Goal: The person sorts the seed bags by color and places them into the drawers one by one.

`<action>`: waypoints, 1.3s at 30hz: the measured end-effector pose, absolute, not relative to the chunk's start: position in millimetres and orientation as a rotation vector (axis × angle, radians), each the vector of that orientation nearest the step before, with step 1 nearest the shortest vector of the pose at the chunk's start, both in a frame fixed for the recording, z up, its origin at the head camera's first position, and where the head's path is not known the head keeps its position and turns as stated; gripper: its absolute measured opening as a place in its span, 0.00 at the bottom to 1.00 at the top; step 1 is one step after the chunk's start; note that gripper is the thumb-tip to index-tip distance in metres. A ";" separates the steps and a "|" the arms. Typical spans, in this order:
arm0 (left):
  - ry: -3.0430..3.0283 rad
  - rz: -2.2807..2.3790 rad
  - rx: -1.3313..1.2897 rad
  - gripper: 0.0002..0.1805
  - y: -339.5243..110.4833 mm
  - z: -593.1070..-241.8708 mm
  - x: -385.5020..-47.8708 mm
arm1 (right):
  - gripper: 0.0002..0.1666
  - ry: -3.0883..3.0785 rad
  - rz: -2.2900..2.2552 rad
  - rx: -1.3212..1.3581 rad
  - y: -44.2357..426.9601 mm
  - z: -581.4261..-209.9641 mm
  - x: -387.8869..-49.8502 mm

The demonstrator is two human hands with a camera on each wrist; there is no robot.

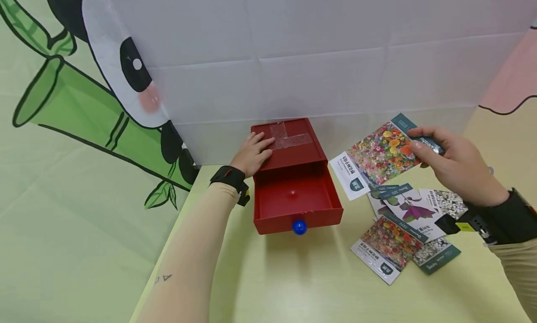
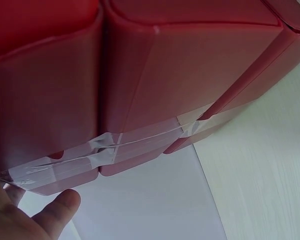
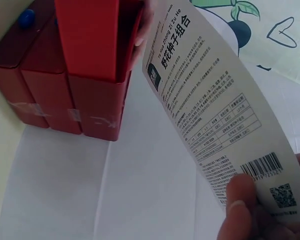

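My left hand (image 1: 251, 156) rests with its fingers spread on top of the red box (image 1: 289, 159), near its left edge. The box's top drawer (image 1: 272, 224) is pulled out toward me, and nothing is seen inside it. A blue knob (image 1: 299, 227) sits on the drawer front. To the right, my right hand (image 1: 461, 167) pinches a flower seed packet (image 1: 377, 150) by one end, thumb on the flower picture in the head view. The packet's printed back (image 3: 205, 110) faces the right wrist camera. It hangs above the other packets, right of the drawer.
Several seed packets (image 1: 388, 248) lie overlapping on the pale table (image 1: 293, 285), below my right hand. Clear tape (image 2: 140, 145) joins the stacked red drawer units. Right behind the box hangs a white cloth (image 1: 319, 71) with a cartoon print.
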State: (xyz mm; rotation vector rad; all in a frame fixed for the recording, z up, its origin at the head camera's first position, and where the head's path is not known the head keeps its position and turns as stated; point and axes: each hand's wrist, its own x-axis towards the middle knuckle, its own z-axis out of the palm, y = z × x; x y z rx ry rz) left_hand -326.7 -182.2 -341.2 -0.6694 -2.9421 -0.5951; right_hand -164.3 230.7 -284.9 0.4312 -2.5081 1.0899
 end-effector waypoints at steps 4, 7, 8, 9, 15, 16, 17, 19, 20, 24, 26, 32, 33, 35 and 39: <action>-2.950 -0.591 -0.665 0.26 -182.1 -341.6 -326.9 | 0.19 -2.511 1.122 0.493 223.6 -277.3 -162.7; -2.958 -0.593 -0.658 0.27 -181.9 -341.4 -326.9 | 0.20 -2.515 1.135 0.551 216.7 -273.8 -162.3; -2.959 -0.589 -0.655 0.27 -182.1 -341.6 -327.4 | 0.21 -2.517 1.137 0.570 214.3 -273.0 -162.1; -2.959 -0.589 -0.655 0.27 -182.1 -341.5 -327.7 | 0.21 -2.515 1.137 0.589 211.6 -272.3 -162.0; -2.956 -0.596 -0.647 0.27 -181.7 -342.5 -329.5 | 0.25 -2.525 1.139 0.717 194.3 -272.3 -164.5; -2.956 -0.593 -0.645 0.27 -181.7 -342.8 -329.7 | 0.26 -2.530 1.138 0.735 191.1 -272.7 -165.1; -2.956 -0.591 -0.642 0.27 -181.7 -343.2 -330.1 | 0.26 -2.536 1.141 0.754 188.1 -273.4 -165.7; -2.956 -0.580 -0.639 0.27 -181.4 -343.9 -330.7 | 0.26 -2.547 1.135 0.787 182.6 -275.2 -167.4; -2.956 -0.576 -0.637 0.27 -181.2 -344.1 -330.8 | 0.27 -2.550 1.133 0.808 180.0 -276.2 -168.5; -2.953 -0.575 -0.632 0.27 -180.7 -344.1 -330.4 | 0.27 -2.566 1.144 0.910 169.6 -282.6 -174.0; -2.950 -0.582 -0.634 0.26 -180.4 -343.7 -329.6 | 0.27 -2.585 1.165 0.937 164.8 -286.4 -175.7; -2.935 -0.633 -0.647 0.27 -179.4 -341.6 -326.3 | 0.27 -2.653 1.255 0.926 154.1 -294.3 -177.1; -2.935 -0.641 -0.644 0.27 -179.4 -341.5 -326.0 | 0.27 -2.659 1.262 0.926 152.7 -295.0 -177.4; -2.936 -0.640 -0.641 0.27 -179.7 -341.5 -326.2 | 0.27 -2.665 1.265 0.937 149.9 -296.1 -178.0; -2.946 -0.604 -0.630 0.27 -179.8 -342.7 -328.5 | 0.28 -2.688 1.238 0.952 145.5 -299.9 -178.9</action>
